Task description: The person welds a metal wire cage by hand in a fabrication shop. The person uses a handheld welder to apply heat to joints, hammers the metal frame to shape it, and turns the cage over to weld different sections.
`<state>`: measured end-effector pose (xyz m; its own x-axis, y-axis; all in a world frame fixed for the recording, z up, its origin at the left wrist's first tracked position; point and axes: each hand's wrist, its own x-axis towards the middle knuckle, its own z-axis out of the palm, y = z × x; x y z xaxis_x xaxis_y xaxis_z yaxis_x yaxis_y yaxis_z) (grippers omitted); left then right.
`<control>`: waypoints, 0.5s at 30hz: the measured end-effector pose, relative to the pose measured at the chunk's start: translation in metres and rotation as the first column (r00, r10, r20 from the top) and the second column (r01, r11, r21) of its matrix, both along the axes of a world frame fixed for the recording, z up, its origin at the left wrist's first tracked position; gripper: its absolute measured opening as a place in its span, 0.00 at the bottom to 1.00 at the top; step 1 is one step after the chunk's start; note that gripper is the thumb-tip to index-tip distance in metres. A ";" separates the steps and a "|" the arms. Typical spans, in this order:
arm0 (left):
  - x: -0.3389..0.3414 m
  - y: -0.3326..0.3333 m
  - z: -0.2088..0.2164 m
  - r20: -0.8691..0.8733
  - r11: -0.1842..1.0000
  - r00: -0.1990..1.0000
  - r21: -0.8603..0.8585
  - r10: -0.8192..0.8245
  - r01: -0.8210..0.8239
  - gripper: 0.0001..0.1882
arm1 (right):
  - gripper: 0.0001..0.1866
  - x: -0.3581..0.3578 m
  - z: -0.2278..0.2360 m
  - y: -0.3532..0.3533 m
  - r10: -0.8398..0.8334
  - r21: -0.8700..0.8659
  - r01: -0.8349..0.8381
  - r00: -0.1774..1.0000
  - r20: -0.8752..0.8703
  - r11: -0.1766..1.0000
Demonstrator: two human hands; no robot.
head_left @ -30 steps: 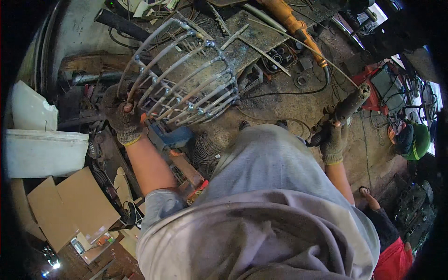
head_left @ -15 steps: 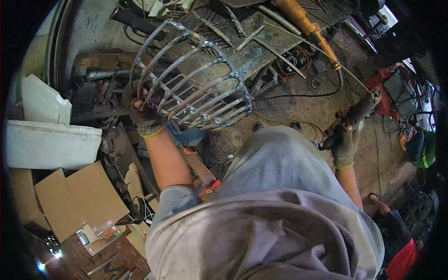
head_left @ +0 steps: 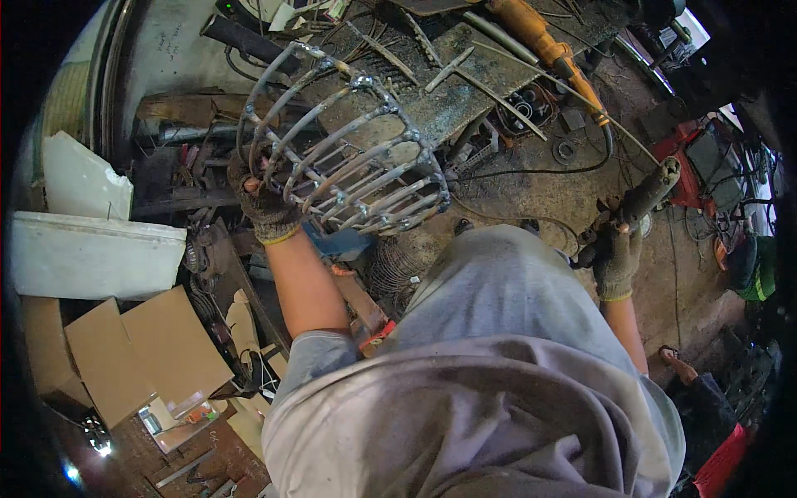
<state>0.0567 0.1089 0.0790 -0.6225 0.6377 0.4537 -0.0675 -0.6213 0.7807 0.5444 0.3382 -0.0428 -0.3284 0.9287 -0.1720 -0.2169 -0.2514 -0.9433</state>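
My left hand [head_left: 264, 203], in a dirty knitted glove, is closed around the rim of a basket-shaped cage [head_left: 365, 158] of welded metal rods. The cage is tilted, its open end toward the left, with shiny weld spots at many joints. On the right, my gloved right hand [head_left: 618, 257] grips a welding electrode holder [head_left: 650, 195]. From its jaws a long thin welding rod [head_left: 573, 93] slants up and left, over the metal worktable [head_left: 461, 100]. The rod's far tip ends to the right of the cage, apart from it.
An orange power tool [head_left: 540, 37] and loose metal bars lie on the worktable. A black cable [head_left: 548, 171] curves below it. White panels [head_left: 100, 253] and cardboard [head_left: 166, 353] stand at left. A person's foot [head_left: 681, 365] shows at lower right; red equipment [head_left: 685, 166] sits beyond my right hand.
The whole view has shifted slightly. Both hands keep their grip, and the cage and the welding rod stay in nearly the same place.
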 end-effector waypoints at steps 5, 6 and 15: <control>0.010 0.007 0.001 -0.069 0.944 0.950 -0.106 0.306 -0.312 0.20 | 0.33 -0.004 0.011 -0.002 0.026 -0.013 -0.027 0.999 -0.025 1.000; 0.009 0.004 -0.002 -0.090 0.917 0.928 -0.145 0.362 -0.372 0.20 | 0.33 -0.005 0.010 -0.003 -0.001 -0.009 0.001 1.000 -0.027 1.000; 0.006 0.001 0.002 -0.072 0.959 0.970 -0.151 0.232 -0.240 0.16 | 0.34 -0.001 0.013 -0.002 0.045 0.001 -0.045 0.999 0.014 0.999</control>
<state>0.0630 0.1099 0.0812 -0.7419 0.5412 0.3958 0.1102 -0.4838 0.8682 0.5431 0.3365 -0.0299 -0.3679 0.9131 -0.1758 -0.1922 -0.2597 -0.9464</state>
